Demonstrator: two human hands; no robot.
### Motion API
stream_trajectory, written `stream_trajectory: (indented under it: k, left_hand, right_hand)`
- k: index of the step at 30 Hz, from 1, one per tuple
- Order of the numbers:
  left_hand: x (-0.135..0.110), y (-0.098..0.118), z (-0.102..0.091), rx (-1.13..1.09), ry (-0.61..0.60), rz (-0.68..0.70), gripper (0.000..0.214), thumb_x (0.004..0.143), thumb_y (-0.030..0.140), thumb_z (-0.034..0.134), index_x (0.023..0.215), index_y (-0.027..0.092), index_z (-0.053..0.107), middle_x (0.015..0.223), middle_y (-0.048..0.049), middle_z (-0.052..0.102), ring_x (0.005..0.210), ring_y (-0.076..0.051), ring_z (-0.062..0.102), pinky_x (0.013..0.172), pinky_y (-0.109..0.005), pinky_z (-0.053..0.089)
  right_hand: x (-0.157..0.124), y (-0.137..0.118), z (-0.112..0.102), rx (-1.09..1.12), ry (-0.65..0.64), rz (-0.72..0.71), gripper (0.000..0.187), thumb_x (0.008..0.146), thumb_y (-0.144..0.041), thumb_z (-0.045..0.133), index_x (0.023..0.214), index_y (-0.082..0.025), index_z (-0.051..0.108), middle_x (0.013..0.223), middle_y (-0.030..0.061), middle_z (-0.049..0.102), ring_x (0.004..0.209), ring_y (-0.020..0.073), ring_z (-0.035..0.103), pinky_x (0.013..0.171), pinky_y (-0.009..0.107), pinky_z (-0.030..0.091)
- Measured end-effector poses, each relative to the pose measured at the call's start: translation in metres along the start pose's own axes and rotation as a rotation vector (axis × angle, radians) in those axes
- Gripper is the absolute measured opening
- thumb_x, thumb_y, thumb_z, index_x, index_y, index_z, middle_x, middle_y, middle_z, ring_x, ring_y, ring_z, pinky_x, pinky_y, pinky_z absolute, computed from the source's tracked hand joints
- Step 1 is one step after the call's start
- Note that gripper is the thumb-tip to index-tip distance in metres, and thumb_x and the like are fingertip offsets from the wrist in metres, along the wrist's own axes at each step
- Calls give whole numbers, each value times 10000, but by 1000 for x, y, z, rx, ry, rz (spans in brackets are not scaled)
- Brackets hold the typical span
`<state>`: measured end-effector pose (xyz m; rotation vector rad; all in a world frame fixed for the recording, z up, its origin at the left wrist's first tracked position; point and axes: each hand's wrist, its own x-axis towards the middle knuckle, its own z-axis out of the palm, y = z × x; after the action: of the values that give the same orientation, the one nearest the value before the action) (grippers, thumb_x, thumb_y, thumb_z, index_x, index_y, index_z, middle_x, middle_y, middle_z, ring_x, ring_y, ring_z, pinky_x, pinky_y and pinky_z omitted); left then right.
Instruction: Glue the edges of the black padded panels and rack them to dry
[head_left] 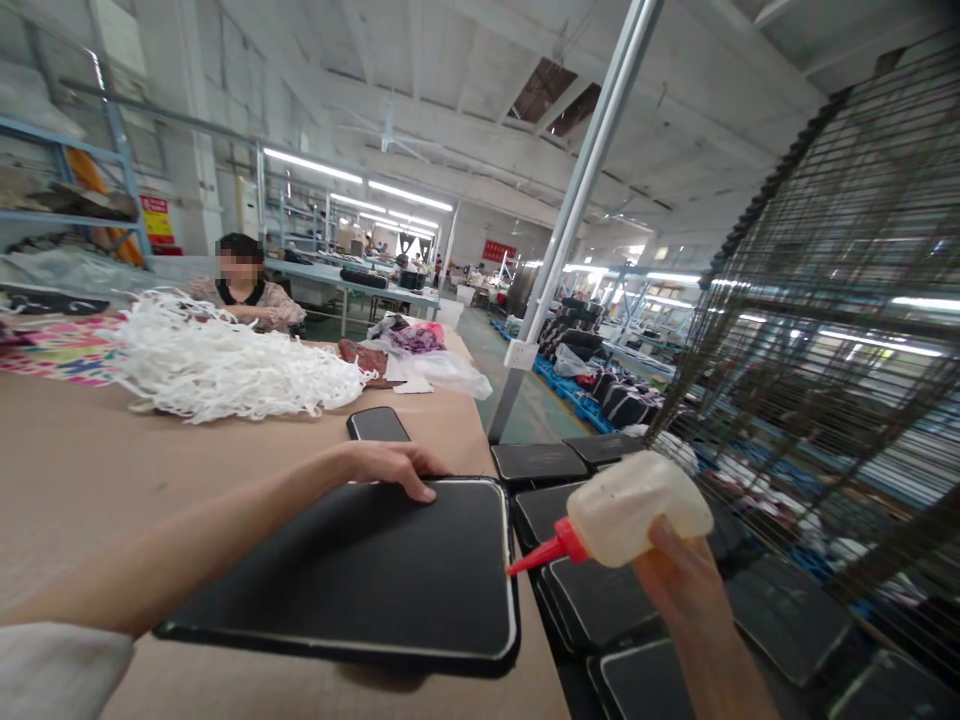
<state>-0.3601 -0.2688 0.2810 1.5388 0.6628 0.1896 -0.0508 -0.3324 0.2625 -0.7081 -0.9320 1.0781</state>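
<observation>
My left hand [394, 468] grips the far edge of a black rectangular panel [375, 570] with rounded corners, thumb on top and fingers hidden beneath. A whitish line runs along the panel's rim. In my right hand [679, 565] is a translucent squeeze bottle [637, 508], tilted with its red nozzle [547, 550] pointing left and down. The nozzle's tip is at the panel's right edge, on or just over the whitish line. Behind my left hand, a smaller black piece with a pale edge [377, 424] lies on the brown table [67, 460].
A heap of white strips [232, 360] covers the table's far side, where a person [247, 285] sits. Several black panels [600, 600] are stacked right of the table. A metal post [570, 220] rises past its corner, and a wire rack [840, 260] stands at right.
</observation>
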Motion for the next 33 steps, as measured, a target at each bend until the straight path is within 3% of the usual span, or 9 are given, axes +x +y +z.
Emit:
stream_trajectory:
  k: [6,16,19,24,29,33]
  left_hand:
    - [-4,-11,-6,-41,-24,40,457,676,299,647,1115,186,596,903,-12,671,821,-197,619,761,-261,466]
    - [-12,-10,2,-180,90,11,479,649,263,665,1119,193,600,912,-14,674,800,-205,627,702,-252,474]
    - [-11,-16,3,-223,114,22,467,656,246,653,1116,190,601,929,-22,672,813,-206,626,697,-253,478]
    - [-6,-32,2,-289,176,47,447,662,227,645,1105,182,605,917,-37,677,810,-207,632,701,-265,482]
    - [0,-43,4,-350,227,69,422,666,224,646,1084,170,616,980,-57,666,813,-206,635,712,-267,482]
    - [9,-49,8,-403,243,95,445,684,220,637,1123,165,590,1023,-76,652,815,-202,637,710,-265,482]
  right_hand:
    - [-4,3,-4,-21,-39,10,697,599,-370,712,1232,-286,433,1019,79,620,954,257,563,895,454,381]
    - [-18,0,-5,-79,-20,-20,651,631,-380,674,1229,-286,433,1053,76,605,963,265,553,861,458,404]
    - [-22,2,-8,-101,71,-86,640,632,-362,679,1219,-276,441,1094,73,583,1021,256,521,900,445,377]
    - [-26,12,-25,-157,334,-132,646,529,-354,741,1127,-244,523,1074,60,580,1066,259,480,934,437,346]
    - [-35,20,-36,-227,327,-268,540,555,-404,724,1040,-226,568,1033,89,583,967,291,531,795,468,455]
    - [-45,34,-42,-312,416,-383,514,573,-387,729,1023,-203,566,986,85,597,919,279,548,709,428,497]
